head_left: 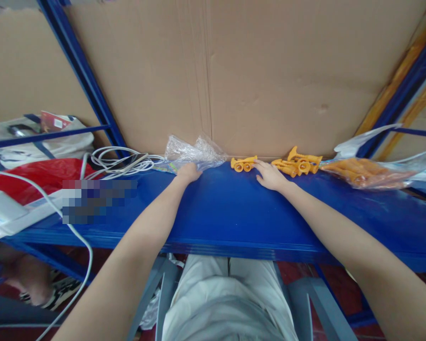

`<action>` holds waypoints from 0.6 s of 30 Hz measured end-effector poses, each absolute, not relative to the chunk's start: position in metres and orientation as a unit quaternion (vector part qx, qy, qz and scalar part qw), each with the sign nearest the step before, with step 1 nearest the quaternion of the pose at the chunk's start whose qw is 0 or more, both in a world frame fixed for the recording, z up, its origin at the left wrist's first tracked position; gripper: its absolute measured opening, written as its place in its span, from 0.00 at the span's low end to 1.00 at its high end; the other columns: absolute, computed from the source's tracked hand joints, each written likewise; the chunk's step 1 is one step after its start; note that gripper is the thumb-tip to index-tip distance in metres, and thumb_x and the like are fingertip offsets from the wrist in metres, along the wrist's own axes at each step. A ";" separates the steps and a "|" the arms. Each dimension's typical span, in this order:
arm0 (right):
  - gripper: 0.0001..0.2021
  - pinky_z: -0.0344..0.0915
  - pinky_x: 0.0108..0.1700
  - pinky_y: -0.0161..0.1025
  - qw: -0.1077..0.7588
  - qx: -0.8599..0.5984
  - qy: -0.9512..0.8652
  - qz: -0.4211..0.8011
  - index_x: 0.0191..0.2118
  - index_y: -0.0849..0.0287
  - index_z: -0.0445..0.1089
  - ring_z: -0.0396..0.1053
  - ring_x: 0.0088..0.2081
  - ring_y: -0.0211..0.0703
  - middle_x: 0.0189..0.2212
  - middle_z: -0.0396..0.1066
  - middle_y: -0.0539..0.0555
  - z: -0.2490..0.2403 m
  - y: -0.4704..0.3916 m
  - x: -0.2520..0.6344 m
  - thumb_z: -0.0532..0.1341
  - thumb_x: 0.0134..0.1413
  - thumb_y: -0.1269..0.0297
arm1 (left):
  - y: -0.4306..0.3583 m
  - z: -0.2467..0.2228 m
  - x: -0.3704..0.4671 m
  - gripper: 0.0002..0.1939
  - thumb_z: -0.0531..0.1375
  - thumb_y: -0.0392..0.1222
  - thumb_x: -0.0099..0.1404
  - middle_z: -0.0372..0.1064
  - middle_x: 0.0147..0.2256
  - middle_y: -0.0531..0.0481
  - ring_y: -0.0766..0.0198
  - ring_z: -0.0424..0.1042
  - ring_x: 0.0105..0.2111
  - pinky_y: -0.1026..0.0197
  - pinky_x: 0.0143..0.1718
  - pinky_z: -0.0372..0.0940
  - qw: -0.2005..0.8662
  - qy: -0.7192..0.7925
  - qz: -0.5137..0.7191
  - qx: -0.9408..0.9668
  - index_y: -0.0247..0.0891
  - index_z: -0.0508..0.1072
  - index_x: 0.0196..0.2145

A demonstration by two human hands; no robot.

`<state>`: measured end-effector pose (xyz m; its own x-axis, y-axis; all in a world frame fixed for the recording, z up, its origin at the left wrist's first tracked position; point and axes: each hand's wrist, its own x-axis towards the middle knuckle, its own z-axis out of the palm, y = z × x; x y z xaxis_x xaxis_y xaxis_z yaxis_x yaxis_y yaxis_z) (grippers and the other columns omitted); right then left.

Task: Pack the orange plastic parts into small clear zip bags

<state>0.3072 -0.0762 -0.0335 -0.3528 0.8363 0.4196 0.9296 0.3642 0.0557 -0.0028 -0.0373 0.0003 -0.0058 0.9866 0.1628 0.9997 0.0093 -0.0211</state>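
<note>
The left hand lies against crumpled clear plastic bags; its fingertips are hard to make out, so whether it pinches them I cannot tell. The right hand, fingers loosely spread, reaches a small group of yellow plastic pieces at the back of the blue table; contact is unclear. A second yellow cluster sits beyond its wrist. Farther right, a transparent bag contains orange-yellow pieces, their shapes blurred by the film.

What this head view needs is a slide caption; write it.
Left hand by crinkled clear plastic, right hand between yellow pieces, over a blue tabletop.
</note>
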 end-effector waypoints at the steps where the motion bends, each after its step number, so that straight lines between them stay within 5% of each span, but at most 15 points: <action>1: 0.27 0.62 0.61 0.61 0.164 -0.546 -0.809 -0.142 0.64 0.63 0.64 0.60 0.65 0.60 0.67 0.58 0.65 -0.034 -0.076 0.307 0.52 0.58 0.70 | -0.039 0.001 -0.002 0.20 0.55 0.47 0.68 0.75 0.53 0.39 0.48 0.73 0.54 0.57 0.51 0.69 0.066 -0.706 -0.052 -0.703 0.36 0.77 0.52; 6: 0.27 0.62 0.62 0.61 0.175 -0.553 -0.805 -0.126 0.64 0.62 0.64 0.59 0.66 0.60 0.67 0.59 0.64 -0.036 -0.074 0.309 0.53 0.59 0.70 | -0.039 0.001 -0.002 0.16 0.56 0.38 0.67 0.76 0.51 0.38 0.49 0.74 0.53 0.58 0.51 0.68 0.066 -0.699 -0.084 -0.707 0.34 0.77 0.49; 18: 0.26 0.58 0.66 0.58 0.186 -0.552 -0.806 -0.101 0.63 0.65 0.65 0.58 0.67 0.58 0.66 0.60 0.65 -0.039 -0.070 0.310 0.53 0.60 0.71 | -0.030 0.000 -0.005 0.09 0.58 0.40 0.66 0.79 0.43 0.40 0.51 0.77 0.47 0.61 0.47 0.68 0.001 -0.686 -0.198 -0.700 0.36 0.78 0.36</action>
